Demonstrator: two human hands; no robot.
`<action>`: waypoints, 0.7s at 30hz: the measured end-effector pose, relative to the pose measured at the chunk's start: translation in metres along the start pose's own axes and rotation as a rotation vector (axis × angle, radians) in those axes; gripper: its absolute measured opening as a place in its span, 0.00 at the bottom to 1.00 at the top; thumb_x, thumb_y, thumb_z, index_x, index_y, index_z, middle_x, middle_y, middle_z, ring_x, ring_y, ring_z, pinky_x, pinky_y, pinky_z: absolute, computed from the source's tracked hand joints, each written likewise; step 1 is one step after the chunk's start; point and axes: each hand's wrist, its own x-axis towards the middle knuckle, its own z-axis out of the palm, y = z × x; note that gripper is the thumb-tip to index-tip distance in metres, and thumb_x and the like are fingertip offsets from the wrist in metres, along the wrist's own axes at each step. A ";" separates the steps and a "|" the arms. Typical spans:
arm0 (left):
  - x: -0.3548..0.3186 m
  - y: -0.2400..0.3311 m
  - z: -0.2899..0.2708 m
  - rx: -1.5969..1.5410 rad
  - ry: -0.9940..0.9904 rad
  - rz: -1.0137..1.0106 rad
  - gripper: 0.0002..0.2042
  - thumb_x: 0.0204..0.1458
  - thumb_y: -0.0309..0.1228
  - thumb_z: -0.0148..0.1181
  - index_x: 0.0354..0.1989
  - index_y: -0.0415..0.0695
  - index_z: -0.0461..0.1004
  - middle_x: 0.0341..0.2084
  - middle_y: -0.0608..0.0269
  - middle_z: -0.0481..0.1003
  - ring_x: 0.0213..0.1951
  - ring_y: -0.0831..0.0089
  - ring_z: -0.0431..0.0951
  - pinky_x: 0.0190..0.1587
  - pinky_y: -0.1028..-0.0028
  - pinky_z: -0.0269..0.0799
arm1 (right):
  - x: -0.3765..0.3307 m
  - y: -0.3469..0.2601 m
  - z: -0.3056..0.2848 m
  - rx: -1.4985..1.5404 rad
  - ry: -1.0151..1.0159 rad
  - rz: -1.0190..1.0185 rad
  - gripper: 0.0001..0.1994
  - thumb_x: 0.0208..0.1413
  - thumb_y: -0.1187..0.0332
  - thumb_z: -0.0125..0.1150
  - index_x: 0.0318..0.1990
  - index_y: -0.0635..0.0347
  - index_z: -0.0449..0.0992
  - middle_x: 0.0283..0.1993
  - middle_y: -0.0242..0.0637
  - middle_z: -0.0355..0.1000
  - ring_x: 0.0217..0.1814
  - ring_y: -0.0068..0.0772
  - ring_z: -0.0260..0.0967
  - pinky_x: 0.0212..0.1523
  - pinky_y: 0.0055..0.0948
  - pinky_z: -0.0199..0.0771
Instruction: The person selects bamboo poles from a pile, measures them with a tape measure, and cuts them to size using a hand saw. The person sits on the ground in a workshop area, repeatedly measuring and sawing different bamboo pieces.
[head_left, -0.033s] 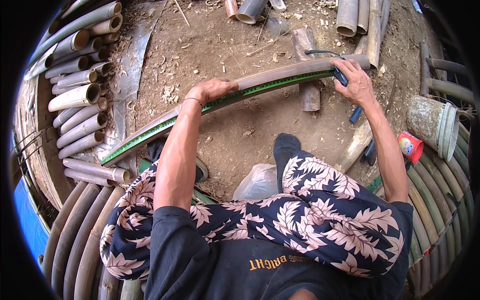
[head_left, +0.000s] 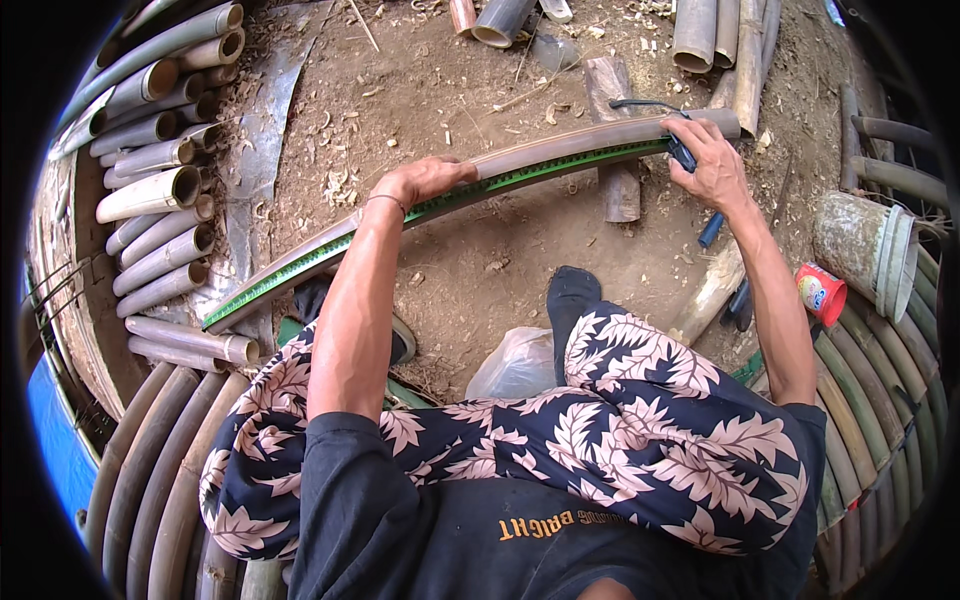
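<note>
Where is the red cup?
In the head view, the red cup lies on its side on the dirt at the person's right, beyond the right forearm, just below a grey bamboo stump.

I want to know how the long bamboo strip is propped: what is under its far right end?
A short wooden block lies crosswise on the dirt under the bamboo strip. The right hand covers the strip there, so actual contact is hidden.

Dirt ground (head_left: 470,260) strewn with wood shavings (head_left: 340,185), bamboo poles (head_left: 150,195).
</note>
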 end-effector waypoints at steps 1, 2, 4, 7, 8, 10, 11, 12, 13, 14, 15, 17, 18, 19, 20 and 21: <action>-0.001 0.002 -0.001 0.005 -0.003 0.001 0.18 0.65 0.40 0.37 0.52 0.52 0.75 0.52 0.61 0.73 0.54 0.61 0.74 0.59 0.66 0.67 | 0.000 0.001 0.001 -0.001 0.003 -0.001 0.28 0.46 0.64 0.61 0.59 0.47 0.70 0.56 0.34 0.72 0.59 0.46 0.66 0.55 0.44 0.75; -0.001 0.004 -0.001 0.010 -0.006 0.002 0.18 0.65 0.40 0.37 0.52 0.52 0.75 0.52 0.61 0.73 0.55 0.61 0.74 0.59 0.66 0.67 | -0.001 0.001 0.000 -0.004 0.003 0.001 0.28 0.46 0.64 0.61 0.59 0.47 0.70 0.56 0.35 0.72 0.59 0.46 0.67 0.55 0.44 0.75; -0.001 0.005 0.000 -0.023 0.002 -0.046 0.18 0.64 0.41 0.38 0.51 0.52 0.75 0.53 0.60 0.73 0.55 0.61 0.73 0.60 0.66 0.67 | 0.001 -0.002 -0.001 -0.009 0.004 0.002 0.27 0.46 0.64 0.61 0.59 0.47 0.70 0.56 0.35 0.72 0.59 0.45 0.67 0.55 0.44 0.75; 0.000 0.004 0.001 -0.059 0.003 -0.090 0.18 0.64 0.43 0.39 0.51 0.52 0.75 0.54 0.60 0.72 0.56 0.60 0.73 0.60 0.65 0.66 | 0.001 0.000 0.001 -0.014 0.013 -0.006 0.27 0.46 0.64 0.61 0.59 0.47 0.70 0.56 0.35 0.72 0.59 0.45 0.67 0.55 0.43 0.75; 0.001 0.003 0.001 -0.070 0.002 -0.100 0.19 0.63 0.43 0.39 0.51 0.52 0.75 0.54 0.60 0.72 0.56 0.60 0.73 0.61 0.65 0.66 | 0.001 -0.001 0.000 -0.015 0.011 -0.007 0.27 0.46 0.64 0.61 0.59 0.47 0.70 0.56 0.35 0.72 0.59 0.44 0.67 0.55 0.43 0.75; 0.001 0.000 0.001 0.001 0.010 -0.020 0.19 0.63 0.44 0.39 0.51 0.51 0.75 0.54 0.60 0.72 0.56 0.61 0.73 0.61 0.65 0.66 | 0.002 -0.002 -0.001 -0.014 0.005 -0.010 0.27 0.46 0.65 0.61 0.59 0.48 0.70 0.56 0.35 0.72 0.59 0.44 0.67 0.56 0.42 0.75; 0.001 -0.001 0.001 0.037 0.014 0.020 0.19 0.63 0.44 0.40 0.51 0.51 0.75 0.54 0.60 0.72 0.56 0.61 0.73 0.61 0.65 0.66 | 0.002 -0.002 -0.001 -0.013 0.008 -0.013 0.27 0.46 0.65 0.61 0.59 0.48 0.70 0.56 0.34 0.71 0.59 0.44 0.67 0.56 0.42 0.75; 0.001 0.003 0.001 0.003 0.011 -0.023 0.19 0.62 0.44 0.40 0.51 0.51 0.75 0.54 0.60 0.72 0.56 0.61 0.73 0.61 0.65 0.66 | 0.002 -0.001 -0.001 -0.014 0.011 -0.014 0.27 0.46 0.65 0.61 0.59 0.48 0.70 0.56 0.34 0.71 0.59 0.44 0.67 0.56 0.42 0.75; 0.000 0.007 0.000 -0.031 0.008 -0.066 0.19 0.62 0.43 0.40 0.51 0.51 0.75 0.55 0.60 0.73 0.56 0.61 0.73 0.61 0.65 0.66 | 0.002 -0.001 -0.001 -0.014 0.013 -0.015 0.27 0.46 0.65 0.61 0.59 0.48 0.70 0.57 0.34 0.71 0.59 0.44 0.67 0.56 0.42 0.75; -0.001 0.010 -0.001 -0.065 0.006 -0.109 0.19 0.62 0.43 0.40 0.51 0.50 0.75 0.55 0.60 0.73 0.57 0.62 0.73 0.60 0.65 0.66 | 0.002 -0.002 -0.002 -0.009 0.010 -0.014 0.27 0.46 0.66 0.60 0.59 0.50 0.70 0.56 0.36 0.71 0.59 0.45 0.67 0.57 0.42 0.74; -0.002 0.009 -0.001 -0.056 0.010 -0.088 0.19 0.62 0.43 0.41 0.51 0.50 0.76 0.55 0.60 0.73 0.56 0.62 0.73 0.60 0.66 0.65 | 0.002 -0.003 -0.004 -0.003 0.008 -0.014 0.27 0.46 0.67 0.60 0.58 0.51 0.70 0.56 0.37 0.72 0.59 0.46 0.66 0.58 0.42 0.73; -0.002 0.008 -0.001 -0.037 0.018 -0.044 0.19 0.61 0.44 0.42 0.51 0.50 0.76 0.54 0.60 0.73 0.56 0.62 0.73 0.60 0.66 0.65 | 0.002 -0.004 -0.004 0.004 0.009 -0.019 0.27 0.46 0.68 0.60 0.58 0.52 0.70 0.55 0.38 0.72 0.59 0.47 0.67 0.59 0.42 0.72; -0.003 0.010 -0.001 -0.058 0.020 -0.071 0.20 0.61 0.44 0.42 0.51 0.50 0.76 0.54 0.61 0.74 0.56 0.62 0.73 0.60 0.66 0.65 | 0.002 -0.003 -0.004 0.005 0.011 -0.021 0.27 0.46 0.68 0.60 0.58 0.53 0.70 0.55 0.38 0.72 0.58 0.47 0.67 0.59 0.42 0.72; -0.003 0.012 -0.002 -0.079 0.021 -0.098 0.20 0.61 0.44 0.42 0.51 0.50 0.76 0.54 0.61 0.74 0.56 0.62 0.73 0.60 0.66 0.65 | 0.002 -0.002 -0.005 0.007 0.014 -0.024 0.27 0.46 0.68 0.60 0.58 0.53 0.70 0.55 0.38 0.72 0.58 0.48 0.67 0.59 0.42 0.72; -0.004 0.014 -0.002 -0.101 0.022 -0.125 0.20 0.61 0.45 0.42 0.51 0.50 0.76 0.54 0.61 0.74 0.56 0.62 0.73 0.60 0.66 0.65 | 0.002 -0.002 -0.005 0.008 0.012 -0.020 0.27 0.46 0.68 0.60 0.58 0.53 0.70 0.55 0.38 0.72 0.58 0.48 0.67 0.59 0.42 0.72; -0.003 0.011 -0.001 -0.087 0.023 -0.109 0.20 0.61 0.45 0.42 0.51 0.50 0.76 0.54 0.61 0.74 0.56 0.62 0.73 0.60 0.66 0.65 | 0.003 -0.003 -0.005 0.008 0.011 -0.018 0.27 0.46 0.68 0.60 0.58 0.53 0.70 0.55 0.38 0.72 0.58 0.47 0.67 0.59 0.42 0.72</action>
